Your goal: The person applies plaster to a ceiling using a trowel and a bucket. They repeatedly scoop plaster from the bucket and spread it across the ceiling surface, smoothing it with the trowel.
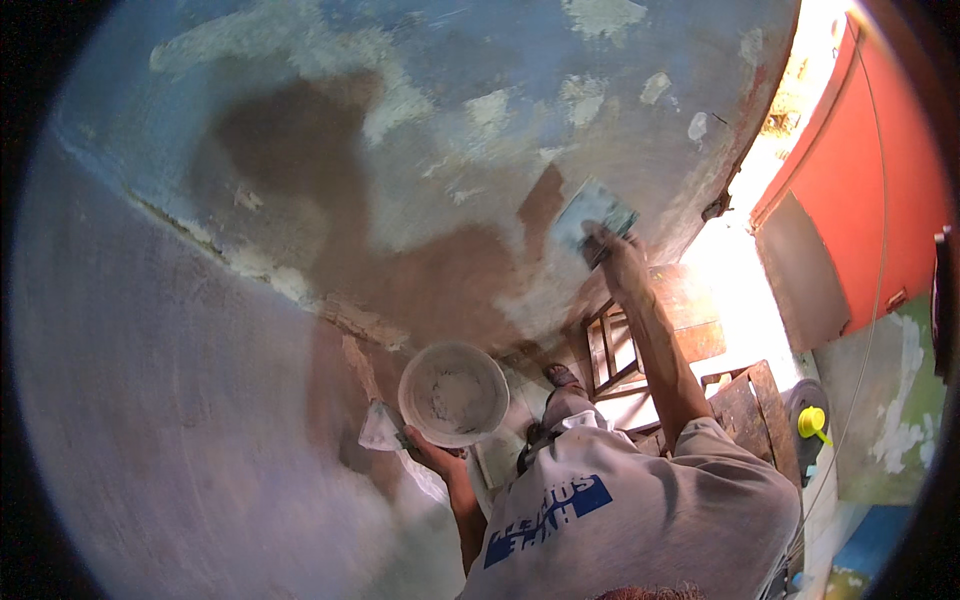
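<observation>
My right hand (618,258), arm stretched up, is closed on a thin, square, bluish-green putty spreader (600,206). Its far edge is at or very near the blue-grey wall (520,60), which has several pale putty patches. Lower down, my left hand (436,456) grips a round, whitish tub (453,394) by its near side. Pale residue with darker streaks covers the inside of the tub. Beside it a small white bag or wrapper (381,427) shows next to my left fingertips; whether my hand touches it I cannot tell.
A second, purplish-grey wall (160,400) meets the first at a rough corner. Below my right arm stands a wooden chair or stool frame (615,350), with a brown wooden bench (740,412) nearby. A bright doorway, a red panel (880,180) and a hanging cable lie right, near a yellow-green cup-like object (812,422).
</observation>
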`<state>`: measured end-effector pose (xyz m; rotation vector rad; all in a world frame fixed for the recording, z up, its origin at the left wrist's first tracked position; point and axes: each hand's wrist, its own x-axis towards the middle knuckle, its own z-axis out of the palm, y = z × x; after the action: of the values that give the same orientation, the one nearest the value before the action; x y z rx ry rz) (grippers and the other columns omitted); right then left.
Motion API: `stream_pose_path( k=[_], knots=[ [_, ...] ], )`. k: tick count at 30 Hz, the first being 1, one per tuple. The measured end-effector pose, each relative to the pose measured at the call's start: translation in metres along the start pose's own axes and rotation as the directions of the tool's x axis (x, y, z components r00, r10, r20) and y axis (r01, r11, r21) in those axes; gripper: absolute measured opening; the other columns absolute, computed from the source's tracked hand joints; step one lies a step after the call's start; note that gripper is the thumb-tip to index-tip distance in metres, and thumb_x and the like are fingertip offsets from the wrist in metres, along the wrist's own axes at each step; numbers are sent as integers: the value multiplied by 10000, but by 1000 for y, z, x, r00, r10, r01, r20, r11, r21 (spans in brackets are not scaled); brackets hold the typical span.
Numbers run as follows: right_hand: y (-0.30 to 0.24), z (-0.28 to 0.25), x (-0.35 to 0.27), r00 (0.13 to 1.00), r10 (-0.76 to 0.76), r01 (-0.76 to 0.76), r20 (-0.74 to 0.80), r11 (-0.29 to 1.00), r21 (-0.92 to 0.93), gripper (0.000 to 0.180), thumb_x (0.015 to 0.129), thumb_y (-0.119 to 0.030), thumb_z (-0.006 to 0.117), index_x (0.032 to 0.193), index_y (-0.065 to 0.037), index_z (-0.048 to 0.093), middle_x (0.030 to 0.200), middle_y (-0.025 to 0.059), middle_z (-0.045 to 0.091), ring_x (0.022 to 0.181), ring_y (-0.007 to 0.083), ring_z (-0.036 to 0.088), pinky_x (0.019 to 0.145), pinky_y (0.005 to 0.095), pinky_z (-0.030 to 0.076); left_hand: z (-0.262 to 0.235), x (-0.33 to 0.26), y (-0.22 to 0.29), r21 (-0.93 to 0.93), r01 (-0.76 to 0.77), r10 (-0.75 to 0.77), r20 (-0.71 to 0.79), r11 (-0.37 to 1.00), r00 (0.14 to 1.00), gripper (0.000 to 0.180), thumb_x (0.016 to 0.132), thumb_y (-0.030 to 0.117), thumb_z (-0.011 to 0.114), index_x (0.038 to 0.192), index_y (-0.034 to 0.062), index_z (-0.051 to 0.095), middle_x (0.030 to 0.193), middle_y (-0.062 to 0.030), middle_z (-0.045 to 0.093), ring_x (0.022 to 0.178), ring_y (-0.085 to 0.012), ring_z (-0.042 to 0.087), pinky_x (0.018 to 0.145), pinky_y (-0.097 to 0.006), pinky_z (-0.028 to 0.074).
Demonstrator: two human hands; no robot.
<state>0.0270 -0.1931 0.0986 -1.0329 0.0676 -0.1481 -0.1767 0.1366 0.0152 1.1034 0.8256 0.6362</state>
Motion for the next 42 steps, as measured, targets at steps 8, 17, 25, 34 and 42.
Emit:
stream_pose_path(
  k=[8,17,25,34,42],
  knots=[
    [-40,-21,90,452,-892,528,14,255,-810,239,954,-65,487,1149,-36,622,931,75,521,855,175,470,779,250,385,-3,2,-7,89,3,-11,90,996,996,700,866,551,547,1258,-21,451,1211,-198,519,970,-303,612,650,-418,540],
    [13,-10,159,408,-886,399,223,-47,-916,670,758,56,555,1396,-80,405,1262,200,469,1071,385,457,873,479,360,-6,17,-18,155,55,-66,66,986,996,672,873,519,557,1253,-23,446,1207,-176,525,1018,-305,591,771,-432,525],
    [22,-50,102,626,-760,493,178,209,-845,541,785,100,518,1296,-76,534,1105,225,561,1028,377,523,884,429,427,15,33,-29,81,46,-60,175,996,983,703,863,522,572,1238,-59,447,1218,-190,520,1040,-306,579,818,-444,509],
    [-52,-2,129,366,-911,410,191,-27,-912,525,776,43,534,1267,-137,585,1171,111,586,1082,317,506,915,402,383,8,12,-29,127,48,-63,117,991,991,664,875,523,550,1190,-59,492,1164,-189,549,979,-308,603,761,-433,525],
    [-25,-32,109,481,-826,472,295,-40,-881,552,756,86,514,1260,-126,591,1146,104,591,1041,304,506,881,421,375,4,16,-33,103,65,-77,117,993,990,658,881,520,543,1186,-60,491,1155,-197,554,954,-295,617,710,-405,537]
  ],
)
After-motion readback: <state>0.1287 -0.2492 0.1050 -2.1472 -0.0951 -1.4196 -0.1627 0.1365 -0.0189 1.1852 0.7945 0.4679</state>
